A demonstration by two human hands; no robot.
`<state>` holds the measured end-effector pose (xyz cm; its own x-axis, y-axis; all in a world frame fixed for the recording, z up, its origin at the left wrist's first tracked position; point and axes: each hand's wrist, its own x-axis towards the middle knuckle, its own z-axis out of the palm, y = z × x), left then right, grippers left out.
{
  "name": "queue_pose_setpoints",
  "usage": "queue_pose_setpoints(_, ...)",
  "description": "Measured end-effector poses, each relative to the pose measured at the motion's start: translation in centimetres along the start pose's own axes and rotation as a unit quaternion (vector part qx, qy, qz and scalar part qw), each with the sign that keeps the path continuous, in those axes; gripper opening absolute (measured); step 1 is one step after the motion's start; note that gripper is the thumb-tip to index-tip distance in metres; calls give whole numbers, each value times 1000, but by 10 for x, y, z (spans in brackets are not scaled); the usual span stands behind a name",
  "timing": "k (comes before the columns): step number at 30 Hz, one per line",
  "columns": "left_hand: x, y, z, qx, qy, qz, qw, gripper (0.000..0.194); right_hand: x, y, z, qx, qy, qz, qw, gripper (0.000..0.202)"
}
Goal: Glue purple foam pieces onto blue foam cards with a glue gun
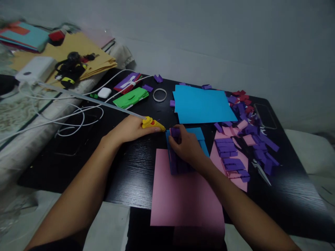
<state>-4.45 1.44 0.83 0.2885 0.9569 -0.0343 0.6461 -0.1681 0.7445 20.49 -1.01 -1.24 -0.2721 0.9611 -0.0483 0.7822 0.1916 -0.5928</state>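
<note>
My left hand (133, 129) is closed around a yellow glue gun (154, 123), its tip pointing right. A long translucent glue stick (104, 104) runs out of its back. Close to the tip, my right hand (190, 144) pinches the upper left edge of a folded purple paper piece (178, 165). That piece lies over a blue folded paper (197, 132), whose edges show around it. Beneath them is a pink paper sheet (175, 198) that hangs over the table's front edge. My right fingers hide part of the purple piece.
Blue sheets (205, 104) lie behind my hands. To the right are purple folded strips (226, 148), red and purple scraps (242, 99) and scissors (261, 172). A tape ring (159, 90), green folded paper (132, 98) and a white cable (83, 113) are at left.
</note>
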Motion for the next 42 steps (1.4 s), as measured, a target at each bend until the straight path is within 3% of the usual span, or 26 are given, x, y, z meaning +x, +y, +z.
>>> queue_pose_setpoints(3,-1,1,-2,64,-24,38,997,46,0,-1,0,-3,-6,5,1000,42)
queue_pose_setpoints(9,-4,2,-8,63,20,15,998,45,-1,-3,-1,-16,-4,1,1000,42)
queue_pose_setpoints(15,-6,-8,-11,10,130,-38,991,48,-2,-4,0,-15,-5,-9,1000,46)
queue_pose_setpoints(20,-6,-6,-8,-28,180,-45,982,49,-4,-1,3,-3,-2,-29,1000,60)
queue_pose_setpoints(26,-2,-6,-3,-21,183,-33,982,48,-4,6,8,-24,3,-91,996,44)
queue_pose_setpoints(42,-1,-3,-2,37,167,-18,985,48,-9,11,18,-66,58,-106,990,49)
